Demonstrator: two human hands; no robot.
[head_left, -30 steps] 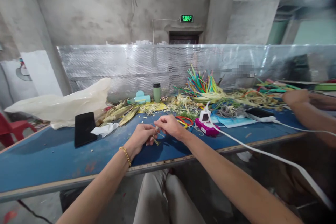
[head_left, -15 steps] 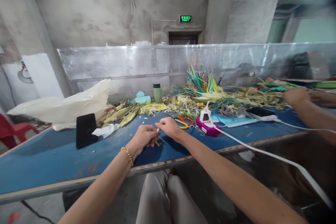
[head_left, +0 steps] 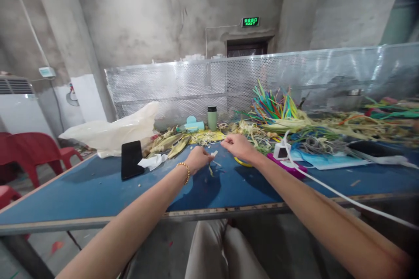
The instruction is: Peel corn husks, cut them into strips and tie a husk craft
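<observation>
My left hand (head_left: 198, 159), with a gold bead bracelet on the wrist, is closed in a pinch on a small pale strip of husk (head_left: 213, 157) just above the blue table (head_left: 81, 192). My right hand (head_left: 238, 144) is closed too, a little to the right and farther back, its fingers curled; what it holds is too small to make out. Yellow-and-red scissors (head_left: 242, 162) lie on the table under my right wrist.
A black phone (head_left: 130, 159) and a crumpled white tissue (head_left: 152, 161) lie left of my hands. Corn husks (head_left: 170, 141), a white plastic bag (head_left: 114, 133), a green flask (head_left: 212, 118), coloured strips (head_left: 271, 107), a magenta power strip (head_left: 286, 163) with a white cable. Red chairs (head_left: 29, 152) at left.
The view has swung left, so the co-worker's arm at right is gone. My hands have moved apart, the right one pulling away to the right.
</observation>
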